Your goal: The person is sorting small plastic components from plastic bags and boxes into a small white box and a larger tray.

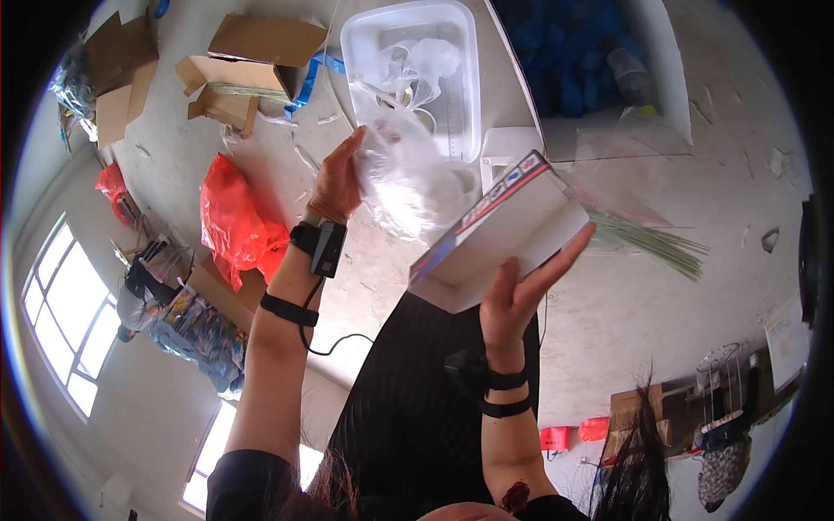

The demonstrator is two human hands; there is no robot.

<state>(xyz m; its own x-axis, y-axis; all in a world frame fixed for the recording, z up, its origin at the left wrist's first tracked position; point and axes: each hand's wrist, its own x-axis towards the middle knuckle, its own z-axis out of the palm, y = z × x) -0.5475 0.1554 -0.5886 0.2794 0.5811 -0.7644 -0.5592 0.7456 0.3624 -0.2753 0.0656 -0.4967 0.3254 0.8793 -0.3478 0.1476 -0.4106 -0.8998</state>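
Note:
My left hand grips the side of a crumpled clear plastic bag, its fingertips partly behind the film. What the bag contains is hard to make out through the glare. In my right hand is an open white cardboard box with a printed outer edge, tilted, its bare white inside facing me. My right thumb lies against the box's inner side, and the fingers stretch along its right edge. Just beyond the bag stands a white plastic tub with clear bags in it.
At the far right, a large carton contains blue items. Thin pale-green sticks lie right of the white box. Left are a red plastic bag and open cardboard boxes. Scraps litter the floor. Another person is at the far left.

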